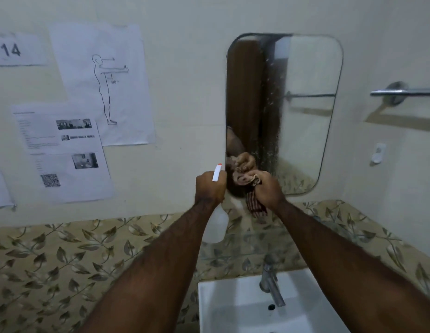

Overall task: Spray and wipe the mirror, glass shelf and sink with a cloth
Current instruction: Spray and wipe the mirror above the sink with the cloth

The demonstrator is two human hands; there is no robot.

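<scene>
Both bare forearms stretched from 6 o'clock toward 12, hands nearly meeting. The left hand (210,188) gripped a spray bottle (217,225); at its 3 o'clock, the right hand (266,188) clutched a cloth (256,205).

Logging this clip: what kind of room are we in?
Most likely a bathroom: a white sink with a metal tap, a mirror on the wall above it, and a towel rail beside that.

Dim, yellowish light comes from above: the rail (406,92) throws a soft shadow on the wall below it. The white sink (233,308) is brightest. Everything looks slightly blurred, and edges bend outward.
</scene>
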